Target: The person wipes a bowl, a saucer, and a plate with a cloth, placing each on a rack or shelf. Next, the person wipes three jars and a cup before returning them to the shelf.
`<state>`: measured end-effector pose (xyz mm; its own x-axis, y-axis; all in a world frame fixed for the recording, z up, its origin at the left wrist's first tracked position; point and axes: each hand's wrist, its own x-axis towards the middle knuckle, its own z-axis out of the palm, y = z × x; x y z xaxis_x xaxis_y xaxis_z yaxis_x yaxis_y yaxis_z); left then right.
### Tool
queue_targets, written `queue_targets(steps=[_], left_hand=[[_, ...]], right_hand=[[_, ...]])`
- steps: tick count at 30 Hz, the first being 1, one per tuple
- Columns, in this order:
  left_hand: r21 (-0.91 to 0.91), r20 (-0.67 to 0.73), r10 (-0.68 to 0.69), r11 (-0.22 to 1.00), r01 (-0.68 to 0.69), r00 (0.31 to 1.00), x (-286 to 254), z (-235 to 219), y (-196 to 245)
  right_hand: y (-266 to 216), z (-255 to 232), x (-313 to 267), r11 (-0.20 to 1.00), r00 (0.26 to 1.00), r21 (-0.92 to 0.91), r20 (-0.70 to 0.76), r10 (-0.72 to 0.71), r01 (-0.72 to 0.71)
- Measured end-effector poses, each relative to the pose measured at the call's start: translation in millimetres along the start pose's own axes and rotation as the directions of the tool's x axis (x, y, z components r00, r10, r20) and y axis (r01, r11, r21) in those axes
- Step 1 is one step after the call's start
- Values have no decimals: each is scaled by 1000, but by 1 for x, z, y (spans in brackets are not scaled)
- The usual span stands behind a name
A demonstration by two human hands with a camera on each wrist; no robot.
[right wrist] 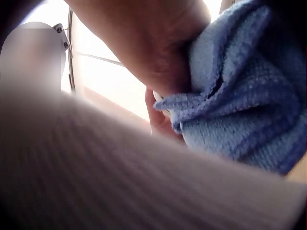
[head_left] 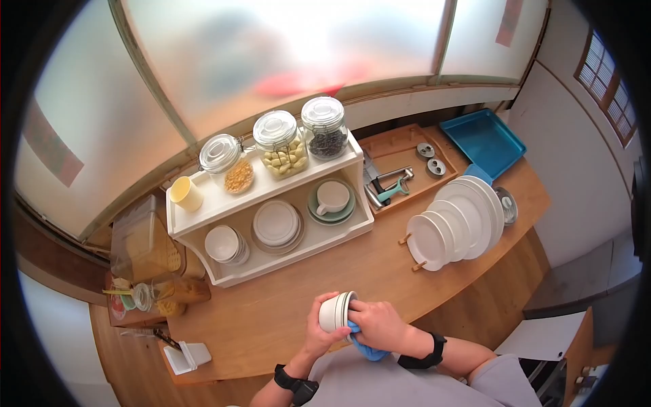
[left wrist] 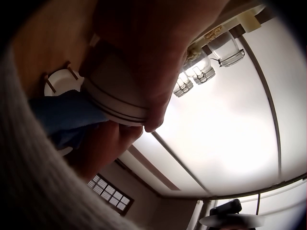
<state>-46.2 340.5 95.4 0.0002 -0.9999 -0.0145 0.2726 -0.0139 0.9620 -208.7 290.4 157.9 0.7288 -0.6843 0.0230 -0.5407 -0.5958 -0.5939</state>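
Observation:
My left hand (head_left: 317, 331) grips white bowls (head_left: 333, 313) with dark rim lines, tilted on their side with the openings toward the right; they look nested, though I cannot tell how many. My right hand (head_left: 382, 325) holds a blue cloth (head_left: 369, 351), its fingers at the mouth of the bowls. In the left wrist view the left fingers wrap the outside of a bowl (left wrist: 117, 91), and the blue cloth (left wrist: 67, 112) hangs beside it. The folded cloth (right wrist: 240, 91) fills much of the right wrist view below the right hand (right wrist: 148, 43); its fingertips are hidden.
A white shelf (head_left: 291, 254) holds bowls, plates, a cup and several jars. To the right, white plates (head_left: 428, 241) stand in a rack, near a wooden utensil tray (head_left: 393, 146) and a blue tray (head_left: 483, 139). A white container (head_left: 186, 357) stands at the table's left front.

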Motion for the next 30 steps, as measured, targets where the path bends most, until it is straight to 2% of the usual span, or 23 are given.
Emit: queue_targets(steps=[1,3,4,6,7,8,10,11,12,14,16,18,20,22,23,25,27,28,30], left_hand=[[-1,8,1,1000,-1,1000,0,0,0],[26,55,-32,999,31,998,-2,0,1],[28,59,-31,999,29,998,-2,0,1],[-34,158,-61,997,67,986,-5,-2,3],[-48,187,-11,999,20,982,-3,-7,-6],[-48,180,-6,999,15,984,-2,-9,-8],[-242,54,16,970,-2,998,-2,-12,-9],[-302,62,-45,951,62,997,-3,-17,-6],[-296,62,-41,953,58,997,-5,-21,-4],[-480,78,-211,848,222,974,-13,-28,-3],[-508,139,-188,829,233,972,-19,-30,-5],[-552,247,-229,766,331,942,-21,-29,0],[-518,302,-240,771,370,923,-20,-28,4],[-575,266,-337,697,429,903,-20,-22,8],[-571,269,-336,700,430,903,-21,-21,6],[-553,188,-349,735,392,918,-22,-20,2],[-520,185,-313,773,363,932,-22,-19,7],[-493,179,-277,805,330,944,-22,-18,9],[-518,184,-269,791,326,945,-24,-19,9]], right_hand=[[6,0,1,1000,1000,-3,-6,5,-5],[27,6,4,965,989,231,45,-139,125],[36,7,3,965,990,229,41,-138,125],[53,4,-1,774,935,628,314,-165,-75],[52,-1,-7,573,914,776,391,-110,-263],[55,-4,-13,577,912,774,394,-117,-260],[64,-7,-26,194,956,940,291,-35,-279],[66,-10,-28,186,984,966,180,2,-177],[64,-15,-32,142,979,977,138,153,-159],[63,-20,-31,-23,928,998,70,365,-66],[63,-19,-30,-12,907,999,44,420,-42],[63,-13,-27,-5,880,1000,19,475,-19],[65,1,-25,212,916,967,47,398,-142],[64,11,-23,199,920,971,44,390,-131],[62,11,-22,233,926,962,44,375,-140],[61,12,-22,267,933,953,38,359,-141],[62,11,-24,406,956,903,15,292,-138],[62,11,-26,407,956,903,11,294,-136],[61,13,-28,339,981,932,67,183,-127]])
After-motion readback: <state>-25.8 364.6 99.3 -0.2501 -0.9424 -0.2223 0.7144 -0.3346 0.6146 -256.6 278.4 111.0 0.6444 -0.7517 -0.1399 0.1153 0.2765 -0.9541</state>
